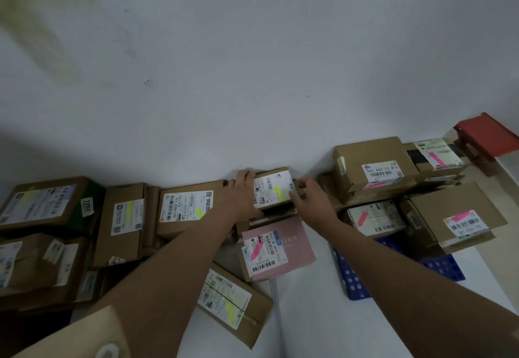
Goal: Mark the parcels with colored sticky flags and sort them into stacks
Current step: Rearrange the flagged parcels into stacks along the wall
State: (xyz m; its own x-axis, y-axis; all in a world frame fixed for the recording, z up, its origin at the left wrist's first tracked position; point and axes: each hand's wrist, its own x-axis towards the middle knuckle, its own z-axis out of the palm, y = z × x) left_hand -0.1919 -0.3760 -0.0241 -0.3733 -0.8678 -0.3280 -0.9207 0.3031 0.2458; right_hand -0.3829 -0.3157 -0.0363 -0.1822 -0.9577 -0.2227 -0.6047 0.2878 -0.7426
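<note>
A small yellow-flagged parcel (273, 189) is being held against the wall, atop a low stack. It is being gripped from both ends: left hand (243, 189) at its left edge, right hand (310, 197) at its right, fingers curled round. Long axis is running hand to hand; yellow-flagged boxes (185, 206) are lying leftward, nearer the left hand.

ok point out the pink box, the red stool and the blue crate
pink box (297, 248): head view, on its bare pink top right of the label
red stool (490, 136): head view, on its red seat
blue crate (351, 282): head view, on its perforated side wall
</note>
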